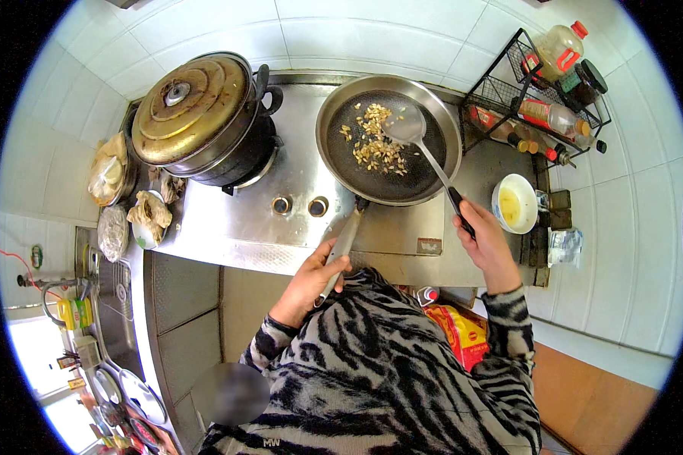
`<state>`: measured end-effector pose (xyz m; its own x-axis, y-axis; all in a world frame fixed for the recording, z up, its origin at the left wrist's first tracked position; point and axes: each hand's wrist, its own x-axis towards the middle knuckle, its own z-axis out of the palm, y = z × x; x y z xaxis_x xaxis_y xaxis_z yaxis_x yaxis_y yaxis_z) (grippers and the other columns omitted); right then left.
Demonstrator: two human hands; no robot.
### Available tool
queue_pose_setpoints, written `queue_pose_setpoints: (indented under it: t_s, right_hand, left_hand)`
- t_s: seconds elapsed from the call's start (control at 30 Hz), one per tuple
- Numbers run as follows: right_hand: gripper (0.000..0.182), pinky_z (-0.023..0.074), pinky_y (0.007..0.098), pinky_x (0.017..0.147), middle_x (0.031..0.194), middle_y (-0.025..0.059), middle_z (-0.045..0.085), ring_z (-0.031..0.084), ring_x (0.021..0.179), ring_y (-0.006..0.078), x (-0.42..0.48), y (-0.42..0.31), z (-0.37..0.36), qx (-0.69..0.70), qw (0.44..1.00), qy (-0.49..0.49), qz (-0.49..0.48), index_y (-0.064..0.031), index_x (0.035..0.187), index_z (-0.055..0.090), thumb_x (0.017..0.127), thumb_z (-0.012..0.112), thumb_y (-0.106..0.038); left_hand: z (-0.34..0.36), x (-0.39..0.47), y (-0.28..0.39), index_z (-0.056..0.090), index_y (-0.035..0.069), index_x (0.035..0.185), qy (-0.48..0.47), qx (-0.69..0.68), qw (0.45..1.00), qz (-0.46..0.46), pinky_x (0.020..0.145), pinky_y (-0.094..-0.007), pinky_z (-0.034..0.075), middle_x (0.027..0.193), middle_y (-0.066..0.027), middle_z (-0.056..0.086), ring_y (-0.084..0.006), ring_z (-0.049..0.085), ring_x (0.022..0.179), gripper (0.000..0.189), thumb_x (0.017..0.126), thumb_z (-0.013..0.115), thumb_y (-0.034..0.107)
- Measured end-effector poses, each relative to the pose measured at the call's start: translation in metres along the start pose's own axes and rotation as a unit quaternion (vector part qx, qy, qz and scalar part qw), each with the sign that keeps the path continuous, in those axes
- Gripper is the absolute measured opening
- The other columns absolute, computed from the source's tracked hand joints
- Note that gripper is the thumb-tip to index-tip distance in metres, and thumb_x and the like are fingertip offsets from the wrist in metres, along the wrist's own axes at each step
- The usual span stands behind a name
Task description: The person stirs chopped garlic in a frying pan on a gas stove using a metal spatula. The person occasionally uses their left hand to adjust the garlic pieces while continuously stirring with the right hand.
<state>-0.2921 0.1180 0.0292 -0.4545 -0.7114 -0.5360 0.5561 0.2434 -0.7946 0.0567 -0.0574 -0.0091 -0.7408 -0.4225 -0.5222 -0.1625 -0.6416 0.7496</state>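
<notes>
A wide frying pan [341,162] sits on the right side of the stove, its handle pointing towards me. My left hand [319,277] is closed around the metal pan handle [347,233]. In my right hand [484,239] is the black grip of a metal spatula [428,152], whose broad head rests in the pan's right half. Small chopped pale and golden pieces [377,139], perhaps garlic, lie in the pan, mostly left of the spatula head. Beside my right hand stands a white bowl [525,199] with yellow liquid, which looks like beaten egg or oil.
A large lidded pot [193,108] stands on the left burner. Ginger-like roots [149,215] on a dish and a plastic-wrapped bundle [112,233] lie further left. A black wire rack [492,74] with bottles is at the back right. The sink [116,296] is at the lower left.
</notes>
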Motion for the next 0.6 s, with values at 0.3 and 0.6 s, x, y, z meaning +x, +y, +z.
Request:
queue_pose_setpoints:
  t_s: [0.3,0.6]
  right_hand:
    - [0.027,0.0333,0.0183,0.045,0.094,0.0005,0.066,0.052,0.061,0.0034,-0.035,0.006,-0.008,0.025,0.999,0.016,0.042,-0.0066,0.129,0.066,0.116,0.068,-0.031]
    - [0.052,0.0349,0.0222,0.045,0.091,0.0002,0.068,0.052,0.056,0.0055,-0.048,-0.065,-0.016,-0.186,0.977,0.101,-0.013,0.0003,0.159,0.061,0.117,0.067,-0.029]
  left_hand:
    - [-0.005,0.002,-0.001,0.044,0.000,0.169,-0.005,0.007,1.000,0.002,0.066,-0.0268,0.054,0.108,-0.0068,0.067,-0.0118,0.062,0.072,0.064,0.116,0.069,0.026]
    - [0.003,-0.002,0.010,0.046,0.001,0.168,0.018,0.031,0.999,-0.005,0.062,-0.0268,0.053,0.104,-0.0055,0.068,-0.0108,0.061,0.068,0.060,0.117,0.069,0.022]
